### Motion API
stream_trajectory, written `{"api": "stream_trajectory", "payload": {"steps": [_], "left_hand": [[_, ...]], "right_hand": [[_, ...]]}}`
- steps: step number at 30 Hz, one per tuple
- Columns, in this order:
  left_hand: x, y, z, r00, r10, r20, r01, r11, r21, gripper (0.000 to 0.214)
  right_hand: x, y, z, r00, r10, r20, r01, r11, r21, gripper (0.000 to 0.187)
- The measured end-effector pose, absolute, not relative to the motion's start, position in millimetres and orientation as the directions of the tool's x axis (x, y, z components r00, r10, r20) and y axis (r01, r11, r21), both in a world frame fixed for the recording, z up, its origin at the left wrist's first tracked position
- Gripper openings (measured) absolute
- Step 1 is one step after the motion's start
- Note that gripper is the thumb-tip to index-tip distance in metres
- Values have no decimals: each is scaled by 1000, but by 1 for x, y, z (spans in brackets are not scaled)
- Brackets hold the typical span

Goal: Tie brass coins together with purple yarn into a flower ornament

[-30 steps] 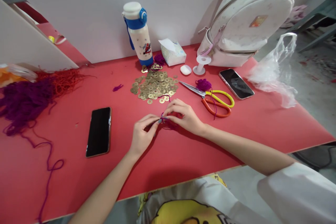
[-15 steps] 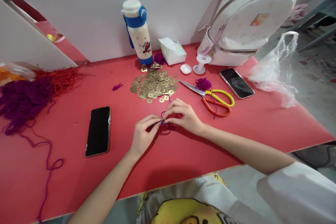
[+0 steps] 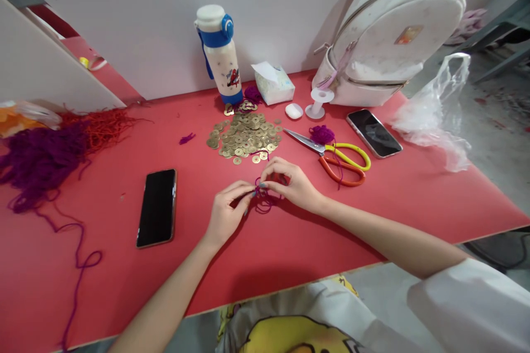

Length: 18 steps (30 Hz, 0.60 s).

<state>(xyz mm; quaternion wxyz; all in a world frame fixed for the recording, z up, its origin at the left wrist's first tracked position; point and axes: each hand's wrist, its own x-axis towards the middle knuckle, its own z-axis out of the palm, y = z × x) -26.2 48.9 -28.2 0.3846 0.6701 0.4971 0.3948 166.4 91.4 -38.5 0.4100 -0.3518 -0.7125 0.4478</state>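
Note:
My left hand (image 3: 227, 210) and my right hand (image 3: 290, 183) meet over the red table (image 3: 290, 242), fingertips pinched together on a short piece of purple thread (image 3: 262, 198) that loops down between them. Just beyond the hands lies a pile of brass coins with square holes (image 3: 245, 135). Yellow-and-orange scissors (image 3: 335, 158) lie to the right of the coins, with a small wad of purple thread (image 3: 322, 133) by their blades.
A black phone (image 3: 157, 207) lies left of my hands, a second phone (image 3: 374, 132) at the right. At the back stand a bottle (image 3: 219, 55), tissue pack (image 3: 273, 83), empty spool (image 3: 318, 102) and white backpack (image 3: 393, 27). Purple and red yarn (image 3: 41, 154) heaps at left; plastic bag (image 3: 434, 116) at right.
The hands have stayed in place, fingers working slightly; the purple thread loop between them now hangs lower and wider.

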Motion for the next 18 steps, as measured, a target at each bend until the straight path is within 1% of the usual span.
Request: {"api": "stream_trajectory", "payload": {"steps": [5,8,11,13,15,17,18], "left_hand": [[-27,50,-30,158,975,154,366,-203,908,17],[-27,50,-30,170,974,148,355,-201,913,17],[-27,50,-30,180,972,148,349,-204,914,17],[-27,50,-29,185,972,145,355,-203,912,17],[-26,50,-29,189,972,142,364,-204,909,18],[-27,50,-29,187,971,150,370,-211,905,18],[-27,50,-30,185,971,153,372,-214,903,17]], "right_hand": [[168,92,-37,-388,882,266,148,345,-927,9],[169,91,-37,-427,858,286,140,375,-917,11],[167,89,-36,-463,841,279,127,375,-918,7],[166,87,-35,-505,836,213,113,309,-944,7],[167,87,-32,-592,801,86,87,169,-982,13],[169,89,-29,-696,717,-15,41,19,-999,23],[170,90,-27,-742,670,-35,15,-36,-999,29]]}}
